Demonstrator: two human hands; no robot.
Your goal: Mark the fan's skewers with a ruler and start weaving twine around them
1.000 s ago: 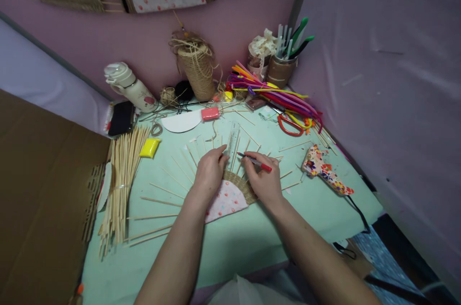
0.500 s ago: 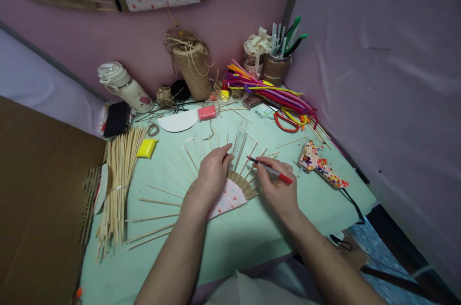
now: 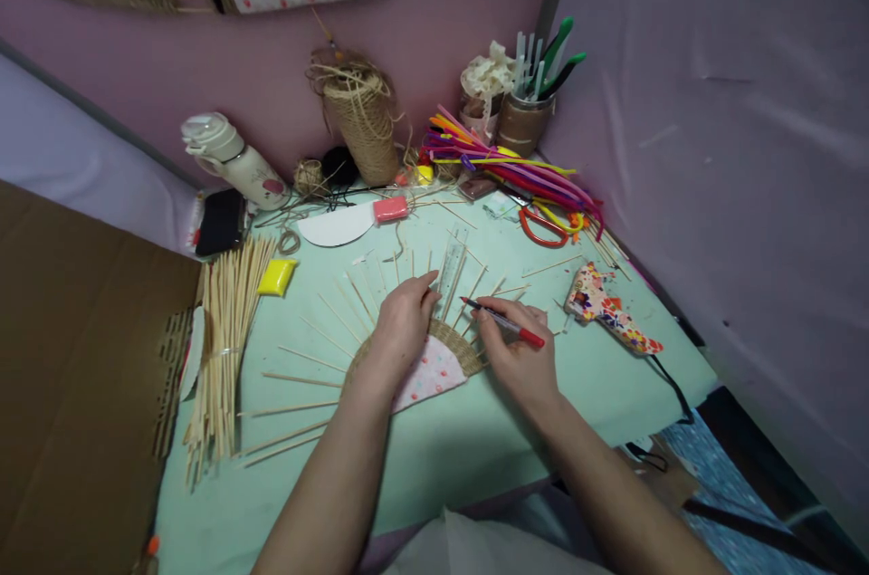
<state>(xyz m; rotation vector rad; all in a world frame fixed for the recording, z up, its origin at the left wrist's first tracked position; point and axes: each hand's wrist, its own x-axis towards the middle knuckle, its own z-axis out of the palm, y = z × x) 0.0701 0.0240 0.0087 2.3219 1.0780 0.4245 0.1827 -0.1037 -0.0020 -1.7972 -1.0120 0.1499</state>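
Note:
A half-round piece [image 3: 434, 373] of pale red-spotted cloth with a woven twine border lies on the table, thin wooden sticks [image 3: 309, 380] fanning out from its curved edge. Over it rests my left hand [image 3: 402, 321], its fingers at the left edge of a clear ruler [image 3: 452, 272] that lies along the upper sticks. What the palm and lower fingers touch is hidden. My right hand [image 3: 520, 349] grips a red pen [image 3: 506, 323] with its tip pointing left, just right of the ruler.
A bundle of sticks [image 3: 227, 349] and a yellow packet [image 3: 277, 277] lie left. At the back are a bottle [image 3: 237, 163], a twine cone [image 3: 363, 127], pipe cleaners [image 3: 509, 163] and red-handled scissors [image 3: 543, 228]. A flowered glue gun [image 3: 611, 312] lies right, its cord over the edge.
The pen and my right hand have shifted slightly left, bringing the tip nearer the ruler. My left hand stays about where it was. The camera view has moved a little.

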